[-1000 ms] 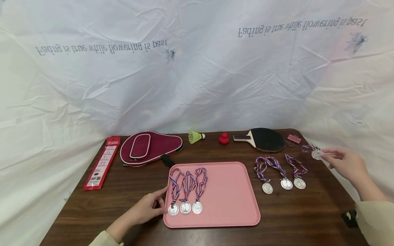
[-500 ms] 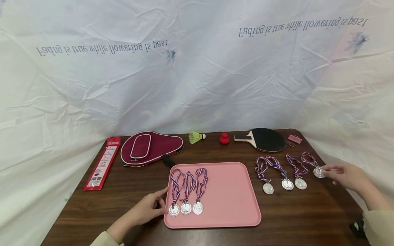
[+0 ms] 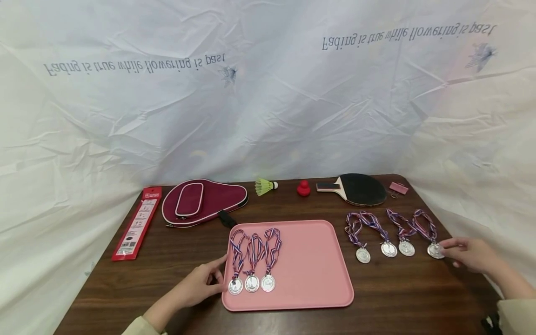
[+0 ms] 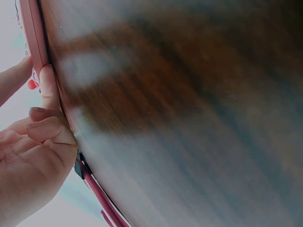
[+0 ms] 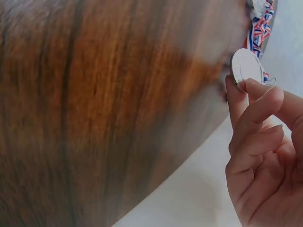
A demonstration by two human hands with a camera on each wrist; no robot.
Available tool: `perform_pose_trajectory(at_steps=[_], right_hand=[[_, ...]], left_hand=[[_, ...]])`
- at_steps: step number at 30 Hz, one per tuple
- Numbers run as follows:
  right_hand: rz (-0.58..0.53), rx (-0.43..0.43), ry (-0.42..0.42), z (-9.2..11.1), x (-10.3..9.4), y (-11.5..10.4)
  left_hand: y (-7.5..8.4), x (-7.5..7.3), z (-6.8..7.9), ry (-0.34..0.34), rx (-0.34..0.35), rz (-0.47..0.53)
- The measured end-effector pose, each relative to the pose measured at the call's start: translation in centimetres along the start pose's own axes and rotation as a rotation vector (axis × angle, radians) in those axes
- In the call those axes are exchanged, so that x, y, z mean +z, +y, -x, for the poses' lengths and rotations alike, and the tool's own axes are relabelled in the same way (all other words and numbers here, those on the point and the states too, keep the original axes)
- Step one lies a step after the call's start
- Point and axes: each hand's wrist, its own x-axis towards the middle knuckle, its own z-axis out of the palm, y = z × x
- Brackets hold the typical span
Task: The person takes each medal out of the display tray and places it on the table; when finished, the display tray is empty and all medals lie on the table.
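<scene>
At the right end of a row of silver medals, my right hand pinches the rim of a medal between thumb and fingertips. In the right wrist view the disc stands tilted above the table, its striped ribbon trailing behind. Three more medals, one of them the nearest medal, lie to its left. My left hand holds the left edge of a pink tray. The left wrist view shows thumb and finger on the tray rim. Three medals lie side by side along the tray's left part.
Along the back of the wooden table lie a red packet, a maroon paddle case, a shuttlecock, a small red knobbed object, a table tennis paddle and a pink clip-like item. White sheeting surrounds the table.
My right hand has drawn the medal toward the front of the table, and its ribbon now trails beside the other ribbons. My left hand and the tray have stayed in place.
</scene>
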Motion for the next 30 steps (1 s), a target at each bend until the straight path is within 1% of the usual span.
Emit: perform_pose_trajectory(at_steps=[4, 6, 11, 18, 24, 30], right_hand=[[-0.011, 0.003, -0.009, -0.23, 0.35, 0.07], [-0.012, 0.018, -0.002, -0.34, 0.46, 0.13], [0.002, 0.015, 0.01, -0.48, 0.53, 0.23], [0.048, -0.002, 0.031, -0.75, 0.54, 0.35], [0.049, -0.008, 0.039, -1.0, 0.46, 0.38], [0.043, -0.04, 0.067, -1.03, 0.52, 0.53]], left_hand=[[-0.11, 0.04, 0.01, 0.002, -0.006, 0.018], [-0.15, 0.06, 0.0, 0.003, -0.006, 0.026], [-0.17, 0.09, 0.01, 0.002, -0.003, 0.021], [0.06, 0.03, 0.1, 0.007, 0.008, -0.004], [0.22, 0.01, 0.1, 0.005, 0.004, 0.009], [0.18, 0.0, 0.13, 0.007, 0.006, 0.0]])
